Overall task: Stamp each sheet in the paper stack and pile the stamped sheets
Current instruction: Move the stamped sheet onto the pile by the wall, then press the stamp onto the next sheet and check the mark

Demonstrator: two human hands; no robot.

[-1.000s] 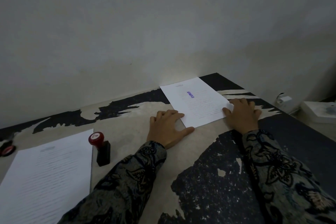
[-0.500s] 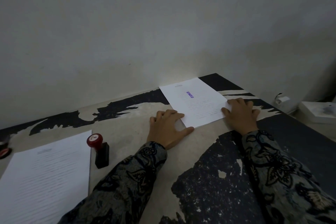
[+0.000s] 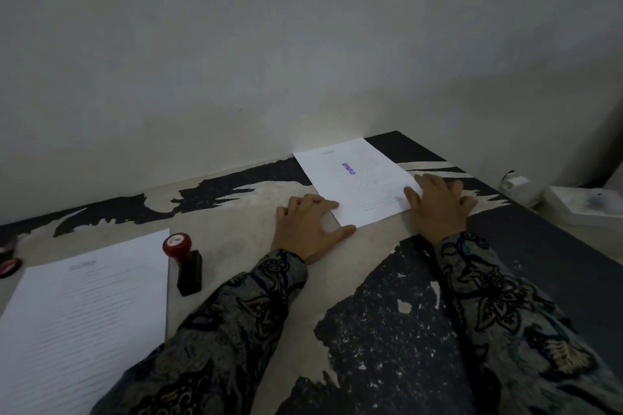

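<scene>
A white sheet with a purple stamp mark, the stamped pile (image 3: 357, 178), lies at the table's far side near the wall. My left hand (image 3: 308, 229) rests flat at its near left corner, fingers spread along the edge. My right hand (image 3: 438, 205) lies on its near right corner, thumb on the paper. The unstamped paper stack (image 3: 81, 317) sits at the near left. A stamp (image 3: 183, 263) with a red round knob and black body stands upright just right of that stack, untouched.
The table (image 3: 236, 222) has a worn black and beige top, set against a pale wall. A red and black ink pad (image 3: 8, 263) lies at the far left edge. Off the right edge stand a white box (image 3: 583, 209) and a small white fitting (image 3: 514, 184).
Both hands stay on the stamped sheet's near corners; the view has drifted slightly. Nothing was picked up or let go.
</scene>
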